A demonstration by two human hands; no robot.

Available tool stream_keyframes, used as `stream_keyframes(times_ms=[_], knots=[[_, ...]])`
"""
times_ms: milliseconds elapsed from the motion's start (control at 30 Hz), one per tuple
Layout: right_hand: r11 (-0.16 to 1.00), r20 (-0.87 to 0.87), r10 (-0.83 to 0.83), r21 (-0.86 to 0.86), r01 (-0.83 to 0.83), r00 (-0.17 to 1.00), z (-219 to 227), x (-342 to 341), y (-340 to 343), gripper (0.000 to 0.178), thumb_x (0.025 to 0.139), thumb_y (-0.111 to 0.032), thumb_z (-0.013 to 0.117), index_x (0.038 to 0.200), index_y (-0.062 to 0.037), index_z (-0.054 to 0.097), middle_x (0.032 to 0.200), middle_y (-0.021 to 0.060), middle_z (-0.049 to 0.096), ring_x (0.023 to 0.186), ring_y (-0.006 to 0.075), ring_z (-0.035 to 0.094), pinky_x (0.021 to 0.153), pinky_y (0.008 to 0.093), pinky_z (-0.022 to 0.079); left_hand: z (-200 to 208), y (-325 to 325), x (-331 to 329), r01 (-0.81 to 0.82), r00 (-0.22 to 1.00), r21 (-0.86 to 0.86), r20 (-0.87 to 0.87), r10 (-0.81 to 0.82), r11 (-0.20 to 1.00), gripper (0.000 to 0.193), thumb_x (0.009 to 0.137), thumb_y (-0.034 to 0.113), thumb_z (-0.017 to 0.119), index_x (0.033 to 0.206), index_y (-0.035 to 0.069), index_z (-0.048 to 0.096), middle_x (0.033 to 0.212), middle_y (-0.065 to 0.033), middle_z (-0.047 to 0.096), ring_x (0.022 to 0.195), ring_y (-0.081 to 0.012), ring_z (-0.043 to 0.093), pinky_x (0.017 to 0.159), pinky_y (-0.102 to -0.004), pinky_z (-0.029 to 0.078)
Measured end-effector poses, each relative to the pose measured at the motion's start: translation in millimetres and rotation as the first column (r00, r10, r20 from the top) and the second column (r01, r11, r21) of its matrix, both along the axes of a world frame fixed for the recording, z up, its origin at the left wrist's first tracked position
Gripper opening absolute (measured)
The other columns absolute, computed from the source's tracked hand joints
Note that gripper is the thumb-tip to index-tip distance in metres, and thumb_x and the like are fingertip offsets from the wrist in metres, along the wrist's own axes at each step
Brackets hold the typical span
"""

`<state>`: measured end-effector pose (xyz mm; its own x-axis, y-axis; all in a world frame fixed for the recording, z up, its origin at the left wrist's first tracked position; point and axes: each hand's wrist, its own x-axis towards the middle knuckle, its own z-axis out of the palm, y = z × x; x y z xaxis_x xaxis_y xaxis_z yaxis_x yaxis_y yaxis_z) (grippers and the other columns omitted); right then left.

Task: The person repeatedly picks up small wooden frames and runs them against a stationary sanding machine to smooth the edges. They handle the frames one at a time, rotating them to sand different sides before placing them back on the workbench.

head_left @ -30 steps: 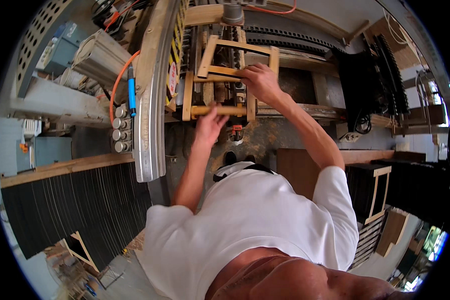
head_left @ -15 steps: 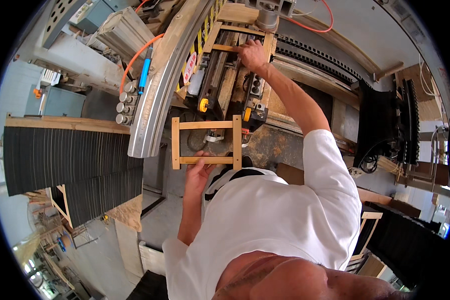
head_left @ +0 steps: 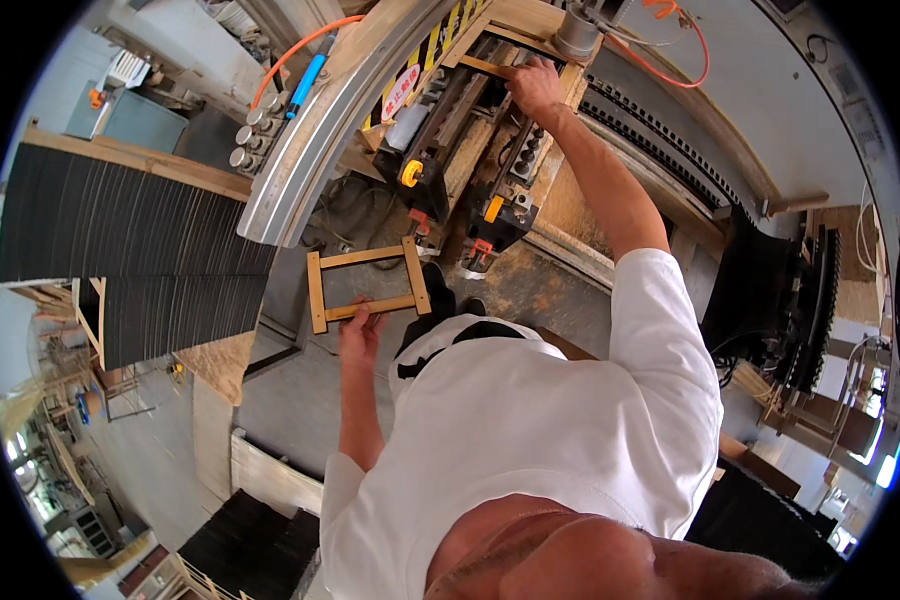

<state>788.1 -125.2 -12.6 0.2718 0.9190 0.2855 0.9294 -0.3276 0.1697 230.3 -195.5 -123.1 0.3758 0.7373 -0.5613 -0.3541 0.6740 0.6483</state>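
My left hand [head_left: 359,335] grips the lower rail of a small light-wood frame [head_left: 360,257], held tilted in front of my body, below the machine. The frame has two side posts that stick out past its two cross rails. Up at the machine, my right hand [head_left: 536,88] is closed at the right end of a rail of a second wooden frame [head_left: 483,67]. That frame lies on the machine bed beside a metal cylinder [head_left: 576,35]. My right fingertips are partly hidden behind the hand.
Yellow knobs [head_left: 411,173] sit at the near ends of the machine's rails. A long metal beam [head_left: 315,135] runs along its left. Black ribbed stacks [head_left: 130,220] stand at the left. Sawdust covers floor near the machine; a black bellows cover [head_left: 745,300] is at the right.
My left hand has lowered the held frame leftward, away from the machine, and tilted it. My right hand stays at the frame on the machine. The whole view has turned slightly.
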Motion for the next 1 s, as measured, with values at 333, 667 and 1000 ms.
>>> stream_keyframes(times_ms=[333, 667, 1000], knots=[[0.997, -0.039, 0.072, 0.037, -0.071, 0.997, -2, 6, 0, 0.026, 0.086, -0.025, 0.065, 0.112, -0.0212, 0.07, 0.094, 0.0049, 0.072, 0.101, 0.026, 0.057, 0.084, 0.0416, 0.038, 2, -16, -4, -0.027, 0.995, 0.027, -0.097, 0.03, 0.999, 0.032, 0.089, 0.013, 0.07, 0.119, 0.008, 0.061, 0.109, -0.005, 0.066, 0.1, -0.0191, 0.065, 0.083, -0.0373, 0.057], [0.99, -0.077, -0.09, -0.119, 0.081, 0.993, 39, -39, -2, 0.029, 0.087, -0.023, 0.061, 0.115, -0.0194, 0.067, 0.099, 0.0118, 0.07, 0.094, 0.0335, 0.065, 0.078, 0.0478, 0.051, 109, -28, -52, 0.073, 0.904, 0.412, -0.411, 0.114, 0.908, 0.034, 0.092, 0.008, 0.063, 0.125, 0.001, 0.056, 0.109, -0.007, 0.068, 0.098, -0.016, 0.065, 0.083, -0.0305, 0.053], [0.987, -0.113, 0.009, 0.157, 0.009, 0.994, 62, -61, -9, 0.035, 0.093, -0.029, 0.06, 0.121, -0.0094, 0.066, 0.111, 0.0151, 0.069, 0.105, 0.0346, 0.062, 0.094, 0.0475, 0.046, 266, 21, -228, -0.148, 0.882, 0.784, -0.171, 0.439, 0.603, 0.035, 0.095, 0.018, 0.062, 0.125, 0.002, 0.055, 0.113, -0.0113, 0.068, 0.098, -0.02, 0.067, 0.082, -0.033, 0.057]])
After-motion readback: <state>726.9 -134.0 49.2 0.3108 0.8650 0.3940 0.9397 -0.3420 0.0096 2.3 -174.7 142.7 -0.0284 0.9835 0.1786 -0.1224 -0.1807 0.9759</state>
